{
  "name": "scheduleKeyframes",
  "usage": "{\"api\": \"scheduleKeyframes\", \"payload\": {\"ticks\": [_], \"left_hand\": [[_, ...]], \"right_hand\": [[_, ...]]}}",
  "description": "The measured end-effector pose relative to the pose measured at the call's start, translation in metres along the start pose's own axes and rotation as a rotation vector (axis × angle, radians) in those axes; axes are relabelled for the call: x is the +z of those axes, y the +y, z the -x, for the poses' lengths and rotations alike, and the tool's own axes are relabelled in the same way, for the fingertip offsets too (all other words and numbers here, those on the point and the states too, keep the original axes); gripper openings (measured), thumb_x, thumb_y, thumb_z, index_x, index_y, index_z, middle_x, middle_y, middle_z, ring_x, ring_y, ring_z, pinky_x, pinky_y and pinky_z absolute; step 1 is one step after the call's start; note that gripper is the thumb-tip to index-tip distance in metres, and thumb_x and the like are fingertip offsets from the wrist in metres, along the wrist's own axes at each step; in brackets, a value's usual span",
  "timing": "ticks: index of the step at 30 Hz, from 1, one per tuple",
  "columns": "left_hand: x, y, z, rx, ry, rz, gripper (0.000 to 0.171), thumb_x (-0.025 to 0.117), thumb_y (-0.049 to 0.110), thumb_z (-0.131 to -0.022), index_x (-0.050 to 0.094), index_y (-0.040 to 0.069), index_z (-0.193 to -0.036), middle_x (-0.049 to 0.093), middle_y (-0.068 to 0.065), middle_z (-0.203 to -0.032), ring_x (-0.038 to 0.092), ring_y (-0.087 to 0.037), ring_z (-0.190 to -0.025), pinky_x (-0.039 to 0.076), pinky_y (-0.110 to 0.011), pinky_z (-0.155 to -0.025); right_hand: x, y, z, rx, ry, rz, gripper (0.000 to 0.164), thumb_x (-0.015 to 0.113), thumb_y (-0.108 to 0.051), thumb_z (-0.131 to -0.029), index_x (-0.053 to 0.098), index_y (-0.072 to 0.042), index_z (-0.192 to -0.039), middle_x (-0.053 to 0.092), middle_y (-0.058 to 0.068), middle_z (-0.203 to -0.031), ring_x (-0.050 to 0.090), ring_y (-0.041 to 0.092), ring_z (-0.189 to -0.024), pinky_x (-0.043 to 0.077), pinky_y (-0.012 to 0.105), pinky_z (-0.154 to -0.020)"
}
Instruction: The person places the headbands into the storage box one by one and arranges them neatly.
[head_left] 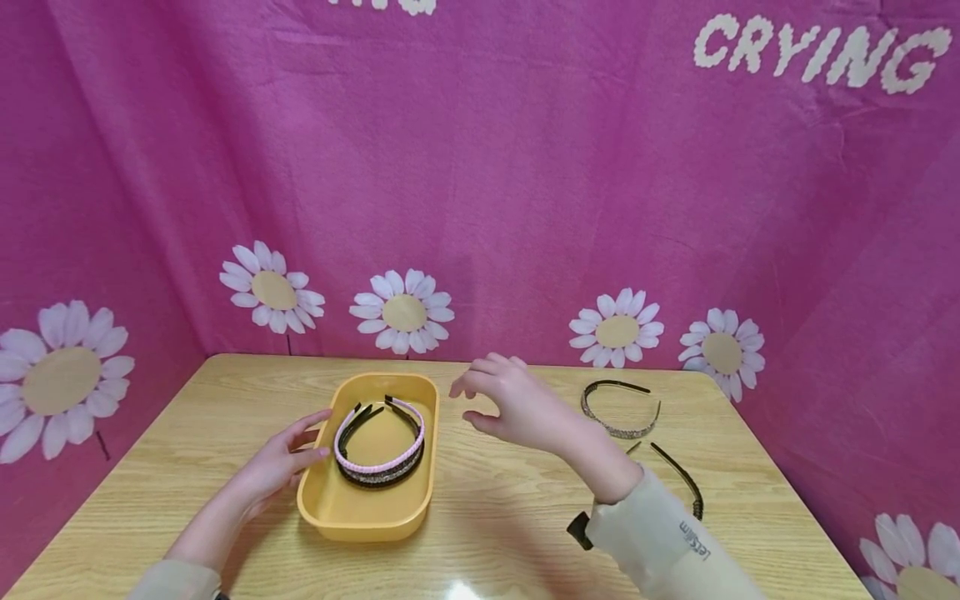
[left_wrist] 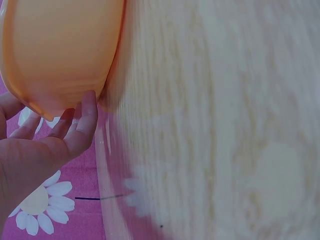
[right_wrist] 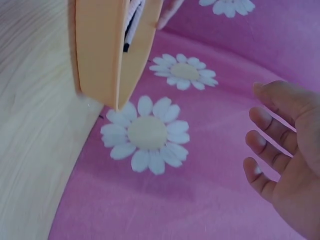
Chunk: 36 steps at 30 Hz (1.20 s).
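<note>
A yellow plastic tub [head_left: 375, 527] stands left of centre on the table. Inside lie several stacked headbands, a pink braided headband [head_left: 378, 468] on top, dark and glittery ones beneath. My left hand [head_left: 272, 467] holds the tub's left wall at the rim; in the left wrist view its fingers [left_wrist: 89, 112] touch the outside. My right hand [head_left: 517, 404] is raised over the table to the tub's right, fingers loosely bent, holding nothing. The right wrist view shows that hand [right_wrist: 295, 145] apart from the tub.
Right of my right forearm, a glittery headband [head_left: 626, 432] lies on the wooden table [head_left: 510, 533]. Nearer me is a black headband [head_left: 686, 477], partly hidden by my sleeve. A pink cloth [head_left: 510, 208] with white daisies hangs behind the table and at both sides.
</note>
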<state>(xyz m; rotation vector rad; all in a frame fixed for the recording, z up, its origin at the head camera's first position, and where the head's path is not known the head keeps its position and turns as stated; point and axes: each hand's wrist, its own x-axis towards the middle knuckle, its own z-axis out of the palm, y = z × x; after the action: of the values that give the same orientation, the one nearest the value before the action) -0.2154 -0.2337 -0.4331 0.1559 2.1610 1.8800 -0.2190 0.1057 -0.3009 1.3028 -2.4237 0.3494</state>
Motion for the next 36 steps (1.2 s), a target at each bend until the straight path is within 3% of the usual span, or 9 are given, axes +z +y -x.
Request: {"api": "scheduleKeyframes", "payload": {"ticks": [17,27,36], "left_hand": [[0.000,0.001,0.001,-0.002,0.003,0.002,0.065,0.054,0.013,-0.088,0.019,0.012,-0.142,0.020,-0.029,-0.138,0.046,-0.031,-0.109,0.050,-0.043,-0.081],[0.000,-0.001,0.000,-0.001,-0.006,-0.003,0.065,0.054,0.015,-0.088,0.018,0.012,-0.142,0.019,-0.028,-0.138,0.047,-0.028,-0.109,0.049,-0.043,-0.082],[0.002,0.005,0.003,-0.008,0.009,0.009,0.064,0.054,0.012,-0.088,0.019,0.011,-0.142,0.019,-0.029,-0.138,0.043,-0.034,-0.112,0.049,-0.044,-0.082]], "right_hand": [[-0.018,0.035,0.047,0.070,0.182,0.047,0.022,0.071,-0.015,-0.072,0.062,-0.014,-0.092,0.059,-0.005,-0.088,0.051,0.009,-0.084,0.046,0.027,-0.074],[-0.009,0.064,0.075,0.146,0.286,0.084,0.023,0.071,-0.009,-0.070,0.061,-0.012,-0.091,0.060,-0.005,-0.089,0.053,0.011,-0.083,0.047,0.025,-0.067],[0.011,0.086,0.101,0.252,0.277,0.099,0.025,0.069,-0.006,-0.071,0.061,-0.011,-0.094,0.059,-0.001,-0.087,0.053,0.013,-0.080,0.047,0.029,-0.066]]}}
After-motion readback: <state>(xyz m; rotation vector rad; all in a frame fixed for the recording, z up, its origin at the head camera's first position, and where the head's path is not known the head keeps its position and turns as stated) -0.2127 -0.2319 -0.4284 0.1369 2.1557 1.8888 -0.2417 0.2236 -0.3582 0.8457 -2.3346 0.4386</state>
